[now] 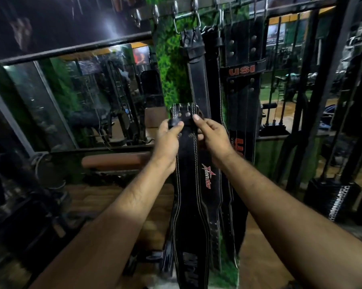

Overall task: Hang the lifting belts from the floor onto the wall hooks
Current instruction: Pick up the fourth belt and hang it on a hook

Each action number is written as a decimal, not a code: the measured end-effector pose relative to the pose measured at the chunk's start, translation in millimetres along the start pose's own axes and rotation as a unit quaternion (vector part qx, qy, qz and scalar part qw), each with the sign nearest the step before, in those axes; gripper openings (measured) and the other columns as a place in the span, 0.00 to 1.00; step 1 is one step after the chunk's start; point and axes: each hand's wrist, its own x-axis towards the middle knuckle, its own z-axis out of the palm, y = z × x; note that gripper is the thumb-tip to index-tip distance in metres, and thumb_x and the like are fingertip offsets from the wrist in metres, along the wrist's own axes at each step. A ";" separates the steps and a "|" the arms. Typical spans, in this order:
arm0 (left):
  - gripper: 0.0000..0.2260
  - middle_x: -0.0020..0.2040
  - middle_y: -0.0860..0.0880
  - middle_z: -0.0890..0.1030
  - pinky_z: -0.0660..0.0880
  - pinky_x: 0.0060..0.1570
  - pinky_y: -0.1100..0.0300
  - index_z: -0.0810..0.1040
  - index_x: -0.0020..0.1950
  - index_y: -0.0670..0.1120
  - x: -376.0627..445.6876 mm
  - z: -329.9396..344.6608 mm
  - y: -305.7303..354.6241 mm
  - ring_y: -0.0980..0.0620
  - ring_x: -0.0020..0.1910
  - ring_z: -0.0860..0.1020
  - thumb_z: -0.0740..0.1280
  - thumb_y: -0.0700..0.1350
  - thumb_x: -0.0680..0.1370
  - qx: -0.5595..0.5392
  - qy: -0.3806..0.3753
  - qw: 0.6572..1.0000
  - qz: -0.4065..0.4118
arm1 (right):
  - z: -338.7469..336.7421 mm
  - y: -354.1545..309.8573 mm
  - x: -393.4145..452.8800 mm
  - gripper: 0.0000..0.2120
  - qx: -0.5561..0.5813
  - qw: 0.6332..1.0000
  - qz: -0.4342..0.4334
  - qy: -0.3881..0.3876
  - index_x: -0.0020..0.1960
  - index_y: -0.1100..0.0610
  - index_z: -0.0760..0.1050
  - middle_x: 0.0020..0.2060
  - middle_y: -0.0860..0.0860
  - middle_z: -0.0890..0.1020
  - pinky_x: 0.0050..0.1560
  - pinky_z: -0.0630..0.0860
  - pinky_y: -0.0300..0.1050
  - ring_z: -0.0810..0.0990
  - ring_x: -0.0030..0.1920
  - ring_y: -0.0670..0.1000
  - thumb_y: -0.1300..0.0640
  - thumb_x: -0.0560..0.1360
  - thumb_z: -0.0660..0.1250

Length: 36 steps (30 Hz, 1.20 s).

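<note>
Both the left hand (167, 135) and the right hand (211, 134) pinch with curled fingers the buckle end of a black stitched leather lifting belt (191, 184) held below the steel wall hooks (156, 13), so it should rise level until its buckle catches a free hook.

Black belt (188, 184), white stitching, red logo

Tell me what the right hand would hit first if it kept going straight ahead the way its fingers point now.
Probably the black belt already hanging on the wall. The right hand, pinching the Tenstar belt near its buckle end, points up and forward toward it. Depth is unclear, so the green wall covering beside it is possible.
</note>
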 end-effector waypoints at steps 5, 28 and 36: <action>0.11 0.56 0.45 0.84 0.81 0.51 0.57 0.75 0.65 0.42 -3.1 -22.4 -11.5 0.50 0.52 0.84 0.64 0.40 0.83 0.056 0.004 0.998 0.032 | 3.7 10.1 5.2 0.16 -0.066 0.997 -0.024 -0.021 0.50 0.67 0.79 0.32 0.56 0.78 0.31 0.75 0.41 0.76 0.29 0.48 0.52 0.79 0.71; 0.08 0.47 0.42 0.83 0.78 0.58 0.38 0.80 0.48 0.48 132.3 -53.5 59.6 0.44 0.48 0.82 0.65 0.51 0.79 0.033 -0.065 0.984 0.164 | 78.4 -49.1 95.3 0.06 -0.189 0.967 -0.158 0.061 0.44 0.53 0.80 0.38 0.50 0.82 0.37 0.76 0.39 0.79 0.37 0.47 0.61 0.79 0.70; 0.21 0.37 0.43 0.80 0.80 0.42 0.40 0.81 0.42 0.37 202.1 -31.4 127.6 0.47 0.36 0.77 0.67 0.56 0.77 0.088 0.003 0.968 0.235 | 113.2 -108.3 171.3 0.12 -0.241 0.942 -0.170 0.160 0.44 0.56 0.85 0.37 0.51 0.86 0.46 0.85 0.61 0.86 0.40 0.56 0.47 0.73 0.72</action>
